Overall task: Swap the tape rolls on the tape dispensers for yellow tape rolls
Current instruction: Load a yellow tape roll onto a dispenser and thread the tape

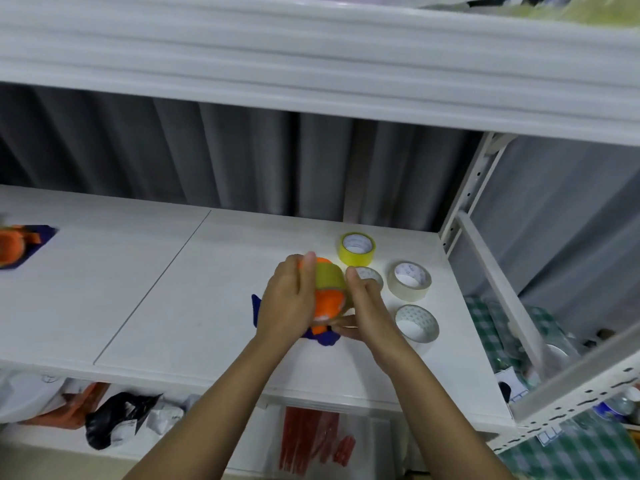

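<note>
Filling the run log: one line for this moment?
left hand grips orange dispenser | right hand on its yellowish roll | spare yellow roll on shelf

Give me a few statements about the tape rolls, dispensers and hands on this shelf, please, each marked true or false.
1. Both hands, left hand and right hand, hold the orange dispenser. True.
2. A loose yellow roll stands behind the hands. True.
3. The loose yellow roll is stacked on a pale roll. False: it stands alone on the shelf.
4. A second dispenser lies at the far left. True.
5. The held dispenser carries no roll. False: a yellowish roll is on it.
</note>
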`<state>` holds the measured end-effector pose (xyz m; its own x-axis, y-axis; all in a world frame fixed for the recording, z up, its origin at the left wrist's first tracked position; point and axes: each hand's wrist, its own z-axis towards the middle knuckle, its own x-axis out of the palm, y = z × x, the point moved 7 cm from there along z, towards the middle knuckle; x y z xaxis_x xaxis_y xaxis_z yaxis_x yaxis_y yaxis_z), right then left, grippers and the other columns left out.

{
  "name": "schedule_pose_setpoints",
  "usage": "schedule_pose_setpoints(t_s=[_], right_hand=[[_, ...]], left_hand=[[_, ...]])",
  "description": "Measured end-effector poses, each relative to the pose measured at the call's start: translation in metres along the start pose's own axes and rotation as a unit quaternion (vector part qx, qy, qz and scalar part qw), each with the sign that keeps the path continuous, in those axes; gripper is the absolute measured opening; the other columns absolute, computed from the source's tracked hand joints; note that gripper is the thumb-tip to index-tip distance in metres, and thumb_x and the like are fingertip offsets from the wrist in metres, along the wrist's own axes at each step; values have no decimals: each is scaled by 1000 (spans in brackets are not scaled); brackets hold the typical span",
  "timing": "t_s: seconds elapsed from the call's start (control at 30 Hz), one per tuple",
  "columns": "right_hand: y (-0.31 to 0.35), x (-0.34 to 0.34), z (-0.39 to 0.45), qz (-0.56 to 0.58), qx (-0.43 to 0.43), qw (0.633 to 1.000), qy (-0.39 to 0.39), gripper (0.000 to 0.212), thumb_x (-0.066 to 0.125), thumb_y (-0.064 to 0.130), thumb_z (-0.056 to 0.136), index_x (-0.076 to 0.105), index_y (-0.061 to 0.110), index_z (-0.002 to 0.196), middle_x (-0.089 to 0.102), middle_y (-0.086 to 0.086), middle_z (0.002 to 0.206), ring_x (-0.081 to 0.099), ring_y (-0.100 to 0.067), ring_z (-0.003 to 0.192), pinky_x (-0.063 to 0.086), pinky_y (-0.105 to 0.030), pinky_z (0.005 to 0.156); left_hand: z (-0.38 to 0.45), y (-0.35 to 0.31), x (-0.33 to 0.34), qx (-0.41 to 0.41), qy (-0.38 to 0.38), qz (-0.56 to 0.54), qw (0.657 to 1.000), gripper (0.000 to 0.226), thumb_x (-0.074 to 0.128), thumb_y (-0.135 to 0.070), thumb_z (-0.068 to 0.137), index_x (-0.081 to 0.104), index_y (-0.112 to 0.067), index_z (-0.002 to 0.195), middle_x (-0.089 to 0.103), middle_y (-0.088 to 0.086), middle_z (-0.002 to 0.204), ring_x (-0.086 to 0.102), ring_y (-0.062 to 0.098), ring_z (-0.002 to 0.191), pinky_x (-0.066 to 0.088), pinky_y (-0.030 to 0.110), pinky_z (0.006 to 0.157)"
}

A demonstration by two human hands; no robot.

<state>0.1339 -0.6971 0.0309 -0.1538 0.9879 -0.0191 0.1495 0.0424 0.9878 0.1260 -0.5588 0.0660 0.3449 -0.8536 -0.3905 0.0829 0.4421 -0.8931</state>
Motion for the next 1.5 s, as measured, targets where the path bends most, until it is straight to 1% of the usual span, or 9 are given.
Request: schedule_pose_setpoints(t_s=[0.13, 0.3, 0.53, 0.7, 0.87, 0.97, 1.2, 1.4, 1.5], right_hand=[[19, -14, -7, -118, -142, 983, 22, 43, 56, 70, 70, 55, 33, 93, 60, 8, 85, 58, -7, 73, 46, -18, 61], [17, 0, -3, -103, -137, 974, 147, 40, 69, 46, 72, 63, 33, 109, 65, 20, 98, 58, 0, 96, 48, -20, 84], [3, -4, 9, -46, -112, 978, 169, 44, 66, 31, 82, 58, 28, 125, 65, 7, 120, 57, -10, 117, 49, -29, 96], [-5, -4, 17, -77, -138, 984, 83, 34, 62, 13, 90, 60, 38, 113, 62, 17, 119, 54, -2, 117, 46, -18, 96], [-35, 23, 6, -151, -146, 966, 153, 65, 72, 20, 81, 40, 49, 129, 29, 22, 147, 29, 9, 133, 33, -3, 97], [-41, 25, 6, -301, -209, 920, 136, 85, 75, 30, 75, 21, 57, 135, 17, 23, 152, 13, 6, 139, 18, -14, 108], [-42, 23, 5, -274, -236, 925, 120, 81, 80, 35, 71, 31, 46, 135, 30, 24, 145, 25, 9, 135, 24, 0, 100], [-47, 22, 7, -243, -165, 947, 130, 81, 77, 48, 68, 32, 46, 136, 43, 26, 135, 40, 12, 122, 37, -5, 92], [-53, 24, 8, -233, -127, 954, 139, 71, 68, 46, 69, 31, 55, 129, 48, 22, 130, 43, 9, 119, 42, -17, 95]], left_hand=[[16, 12, -20, -40, -47, -31, 998, 59, 11, -59, 94, 57, -26, 81, 62, -7, 78, 58, 7, 78, 42, 26, 67], [18, 10, -23, -38, -47, -121, 991, 58, 16, -52, 98, 52, -15, 75, 54, 0, 63, 56, 14, 67, 53, 38, 64], [8, 21, -8, -32, 191, -122, 973, 26, 44, -41, 95, 63, -24, 96, 67, -8, 90, 63, 1, 80, 47, 11, 65], [0, 49, -12, -75, 219, -51, 971, 19, 56, -34, 91, 57, -16, 98, 60, -2, 93, 59, 10, 85, 49, 27, 78], [-18, 67, 1, -118, 179, -119, 970, 12, 60, -24, 90, 51, -15, 92, 55, -4, 86, 58, 7, 75, 48, 22, 70], [-24, 73, 0, -134, 173, -143, 965, 7, 58, -20, 91, 55, -16, 95, 56, -3, 85, 57, 10, 80, 49, 29, 78], [-35, 65, -4, -26, 201, -59, 977, 64, 56, 0, 85, 36, -41, 130, 52, -2, 102, 56, 8, 87, 52, 18, 74], [-35, 66, -3, 26, 159, -64, 985, 47, 56, -9, 89, 52, -51, 109, 56, -29, 86, 55, -4, 76, 46, 10, 65], [-27, 69, -1, 9, 149, -71, 986, 33, 56, -16, 92, 59, -46, 106, 55, -19, 72, 51, -1, 61, 43, 11, 57]])
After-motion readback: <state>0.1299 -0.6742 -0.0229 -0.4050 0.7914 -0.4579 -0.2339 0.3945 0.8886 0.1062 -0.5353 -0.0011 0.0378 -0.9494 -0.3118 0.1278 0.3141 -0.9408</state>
